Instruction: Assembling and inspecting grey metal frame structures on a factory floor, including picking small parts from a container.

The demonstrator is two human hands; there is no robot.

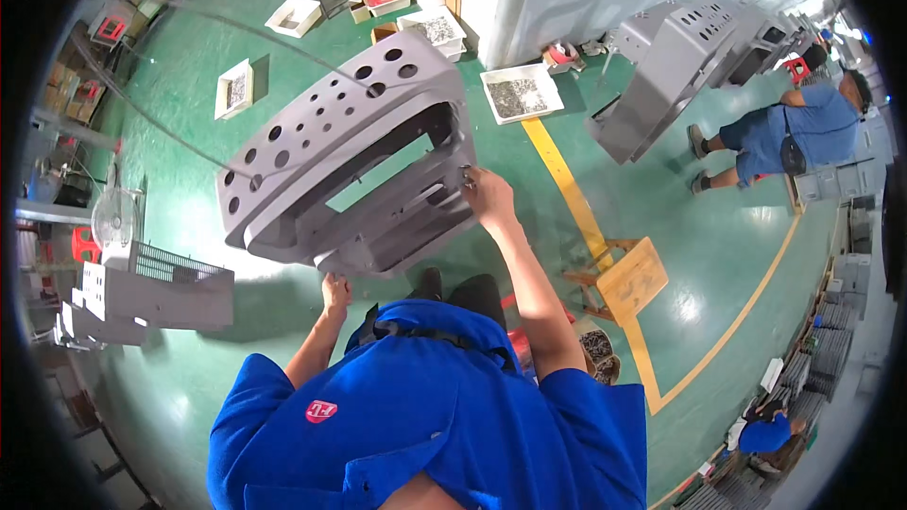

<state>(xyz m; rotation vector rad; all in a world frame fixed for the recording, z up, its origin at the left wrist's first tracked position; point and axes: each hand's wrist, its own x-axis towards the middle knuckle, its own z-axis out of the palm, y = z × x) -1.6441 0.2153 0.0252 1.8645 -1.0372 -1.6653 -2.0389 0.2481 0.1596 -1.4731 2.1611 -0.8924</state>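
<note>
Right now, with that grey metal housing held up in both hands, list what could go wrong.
1. The grey metal housing is held only at its edges by the left hand and right hand; it might slip and fall toward the feet.
2. Bare fingers on sheet-metal edges could get cut or pinched.
3. Swinging it could hit the wooden stool nearby.

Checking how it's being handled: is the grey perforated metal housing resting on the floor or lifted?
Lifted and tilted: the grey perforated metal housing hangs between the left hand and right hand, above the green floor.

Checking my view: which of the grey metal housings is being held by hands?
The grey perforated metal housing at centre, gripped by the left hand and right hand; the others stand untouched.
</note>
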